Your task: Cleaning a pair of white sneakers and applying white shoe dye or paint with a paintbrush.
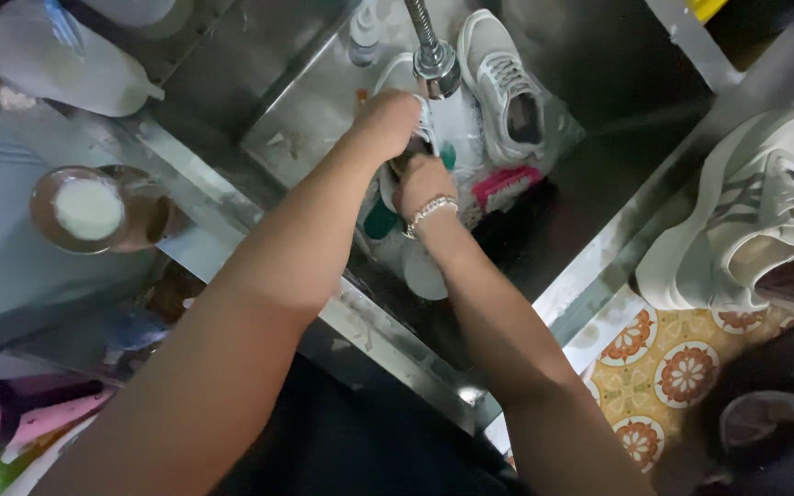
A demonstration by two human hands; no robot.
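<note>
While both hands work low in the stainless steel sink (599, 184), the left hand (388, 119) is wrapped over the top of a white lace-up sneaker (415, 138) right under the ribbed metal tap nozzle (434, 60), fingers closed on it. The right hand (423, 184), beaded bracelet at the wrist, sits just below, against the same shoe; it looks closed, but whether it grips the shoe or something small I cannot tell. Second white mesh sneaker (507, 87) leans on the back wall of the sink, close beside the tap. Pink scrub brush (505, 186) lies in the basin just right of the right hand. Third pale sneaker (746, 211) rests on the sink's right rim, well apart. Round brown jar with white lid (89, 209) on the left ledge. To rinse well, my judgement: keep the shoe steady under the nozzle, grip firm since wet fabric slips, turn it slowly so water reaches all sides.
</note>
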